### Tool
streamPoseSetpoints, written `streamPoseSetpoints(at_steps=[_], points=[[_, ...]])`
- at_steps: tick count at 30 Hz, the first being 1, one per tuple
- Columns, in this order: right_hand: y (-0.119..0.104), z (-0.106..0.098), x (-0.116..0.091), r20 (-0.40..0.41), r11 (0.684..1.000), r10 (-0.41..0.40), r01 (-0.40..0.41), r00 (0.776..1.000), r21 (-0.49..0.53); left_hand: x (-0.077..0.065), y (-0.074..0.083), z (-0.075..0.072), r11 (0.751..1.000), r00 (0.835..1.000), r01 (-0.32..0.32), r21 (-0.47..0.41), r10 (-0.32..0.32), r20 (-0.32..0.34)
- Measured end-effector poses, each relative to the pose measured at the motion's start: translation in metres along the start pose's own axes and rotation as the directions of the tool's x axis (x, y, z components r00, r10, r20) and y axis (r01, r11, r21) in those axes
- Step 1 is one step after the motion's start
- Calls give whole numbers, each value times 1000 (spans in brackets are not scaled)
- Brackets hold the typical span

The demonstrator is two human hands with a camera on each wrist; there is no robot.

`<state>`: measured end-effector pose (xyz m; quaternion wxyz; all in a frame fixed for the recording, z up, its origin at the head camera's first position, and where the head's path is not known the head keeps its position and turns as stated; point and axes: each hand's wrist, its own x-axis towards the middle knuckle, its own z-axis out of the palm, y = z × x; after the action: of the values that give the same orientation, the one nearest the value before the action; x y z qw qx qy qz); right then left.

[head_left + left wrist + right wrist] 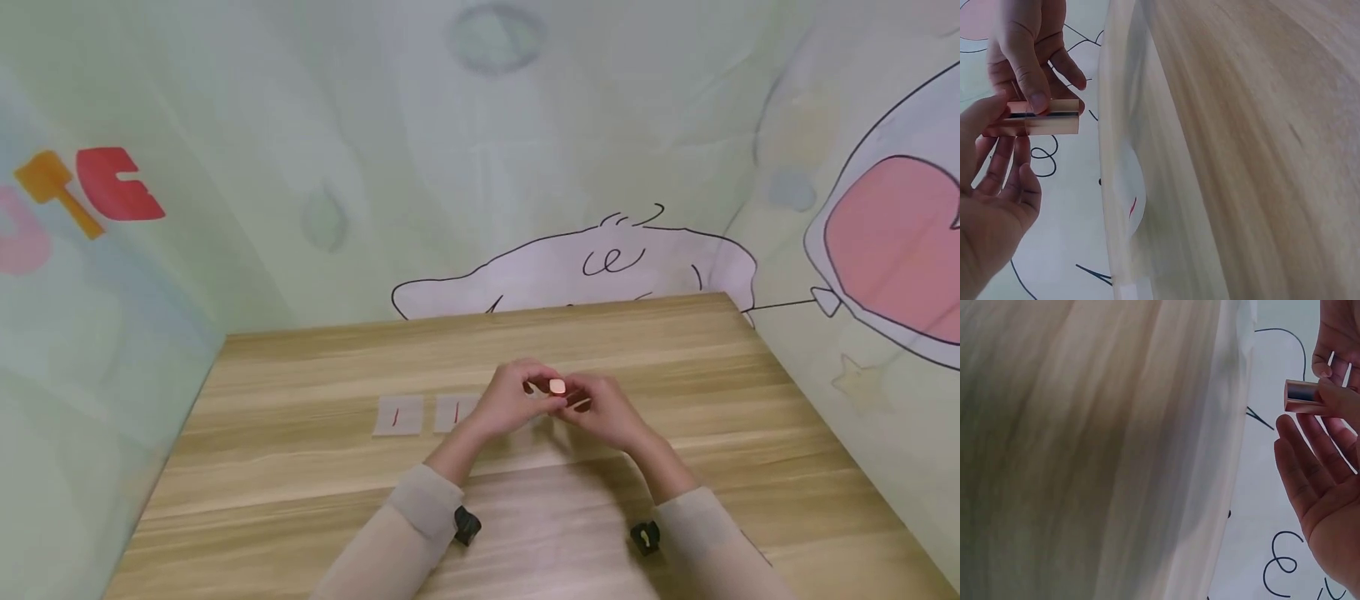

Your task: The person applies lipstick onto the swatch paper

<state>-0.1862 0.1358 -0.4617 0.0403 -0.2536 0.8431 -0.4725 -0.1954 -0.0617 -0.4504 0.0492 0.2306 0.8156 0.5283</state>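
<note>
Between my two hands, above the table, is a shiny rose-gold lipstick tube (557, 387), its flat square end turned up toward the head camera. My left hand (513, 398) pinches one end between thumb and fingers. The other end is pinched by my right hand (606, 412). In the left wrist view the tube (1054, 125) lies level and looks capped, with a thin seam partway along. To the left of my hands, two white paper squares (408, 423) lie on the table, each with a short red stroke. My left hand partly covers the second one.
The wood-grain table (300, 483) reaches back to a printed cloth wall (360, 150). Dark camera mounts (467, 526) sit at both wrists, by the sleeves. One white paper (1135, 194) with a red mark has a curved edge in the left wrist view.
</note>
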Motion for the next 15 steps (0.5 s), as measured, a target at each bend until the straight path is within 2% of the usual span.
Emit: streamPoseSetpoints(at_steps=[7, 15], points=[[11, -3, 5, 15, 998, -3, 4, 1000, -66, 10, -3, 6, 1000, 1000, -1, 22, 1, 9], [20, -2, -2, 31, 994, 47, -43, 998, -100, 11, -7, 15, 1000, 998, 17, 17, -18, 53]])
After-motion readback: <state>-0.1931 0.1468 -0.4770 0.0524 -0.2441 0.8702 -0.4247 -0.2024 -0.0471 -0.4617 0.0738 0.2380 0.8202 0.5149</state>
